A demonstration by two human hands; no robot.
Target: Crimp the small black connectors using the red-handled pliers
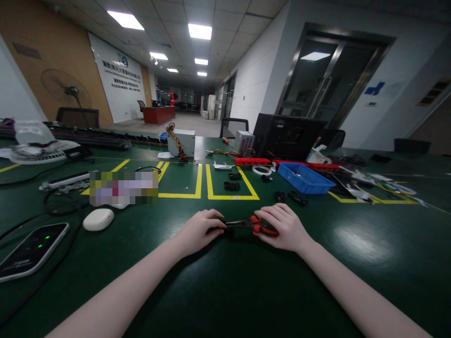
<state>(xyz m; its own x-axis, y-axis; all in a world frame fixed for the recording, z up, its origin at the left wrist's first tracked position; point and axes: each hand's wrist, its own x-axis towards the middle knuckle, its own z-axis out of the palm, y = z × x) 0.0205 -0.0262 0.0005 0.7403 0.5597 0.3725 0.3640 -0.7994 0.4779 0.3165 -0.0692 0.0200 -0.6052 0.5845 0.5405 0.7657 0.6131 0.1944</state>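
Observation:
My right hand (284,227) is closed around the red-and-black handles of long-nose pliers (243,224), whose jaws point left. Facing it, my left hand (202,230) pinches a small dark piece (229,231) at the tips of the jaws. That piece is mostly hidden by the fingers and the pliers, so its kind does not show. Both hands are low over the green tabletop (225,291). Beyond them, small black parts (231,186) lie inside a yellow taped square, and more black parts (298,197) lie just past my right hand.
A blue bin (305,178) stands at the right, near red strips (252,161) and a white cable coil (261,170). Further back are a power supply box (183,143) with wires and a black computer case (287,136). At left lie a white rounded case (98,219), a lit device (33,249) and cables.

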